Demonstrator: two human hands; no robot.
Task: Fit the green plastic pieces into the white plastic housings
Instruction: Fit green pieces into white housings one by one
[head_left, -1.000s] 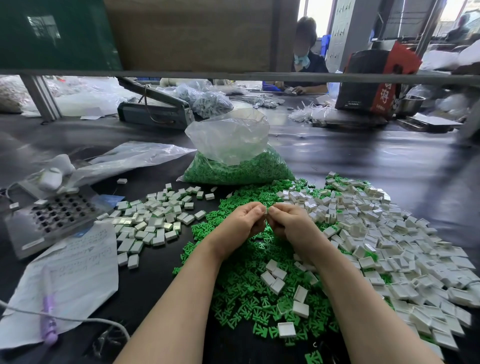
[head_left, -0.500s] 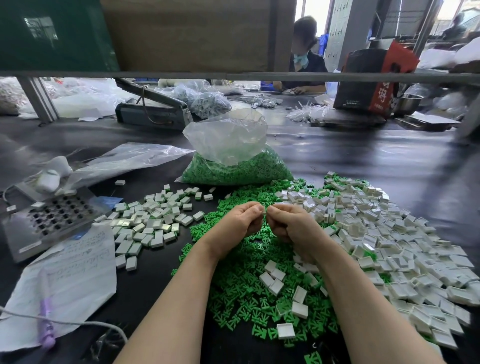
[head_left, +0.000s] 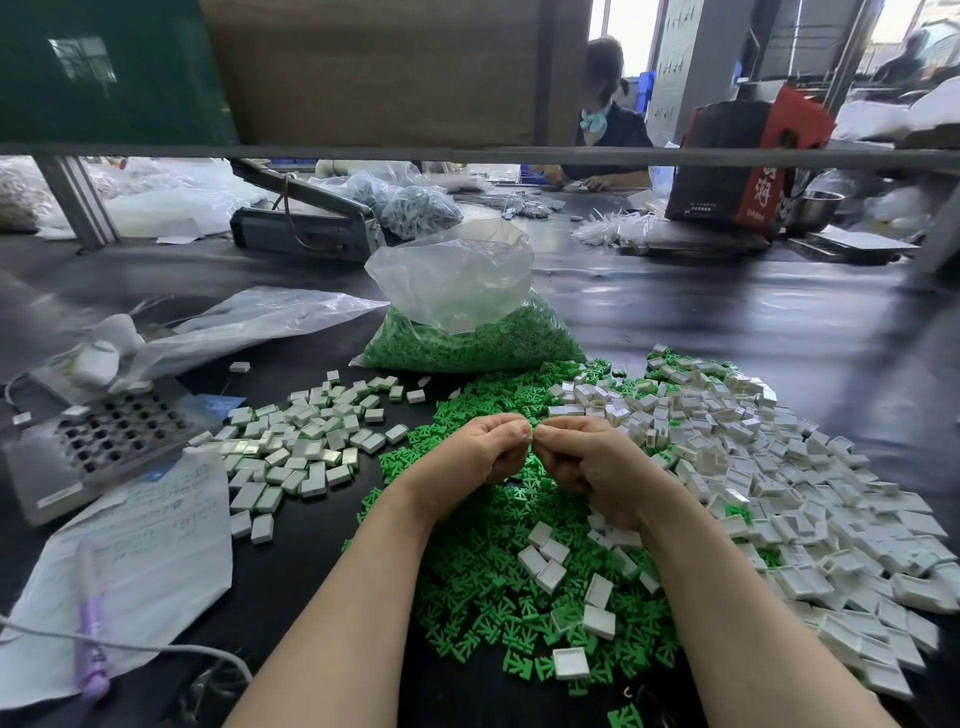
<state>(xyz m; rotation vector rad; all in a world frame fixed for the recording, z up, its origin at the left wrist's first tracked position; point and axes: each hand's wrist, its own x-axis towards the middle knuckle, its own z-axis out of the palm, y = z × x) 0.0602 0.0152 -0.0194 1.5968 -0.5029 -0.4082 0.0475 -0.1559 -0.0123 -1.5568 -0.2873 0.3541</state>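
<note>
Hands (head_left: 470, 451) and (head_left: 592, 462) raised together above a black worktable (head_left: 727, 332), fingertips meeting over a small pale part (head_left: 530, 435) too tiny to identify; left hand curled, thumb and forefinger pinching it from the left; right hand curled likewise, pinching from the right. Bare forearms entering from the bottom edge and converging toward the centre.

Spread beneath and to the right: large heap of white rectangular plastic housings (head_left: 779, 467), several lying open side up. Directly under the wrists: loose green plastic pieces (head_left: 493, 597), with a few white housings scattered on top. To the left, well apart from the hands: smaller pile of white housings with green edges showing (head_left: 306, 447). Behind the hands: clear plastic bag half full of green pieces (head_left: 467, 332), its top open and crumpled.

At far left: grey metal plate with rows of square holes (head_left: 104, 436), resting partly on handwritten white paper sheets (head_left: 140, 561); purple pen (head_left: 91, 634) lying on the paper, white cable (head_left: 156, 649) crossing it. Beyond the table: grey steel rail (head_left: 467, 154), brown cardboard panel (head_left: 374, 67), red-and-black bag (head_left: 748, 156), and a seated person in dark clothing (head_left: 608, 130) at another bench.
</note>
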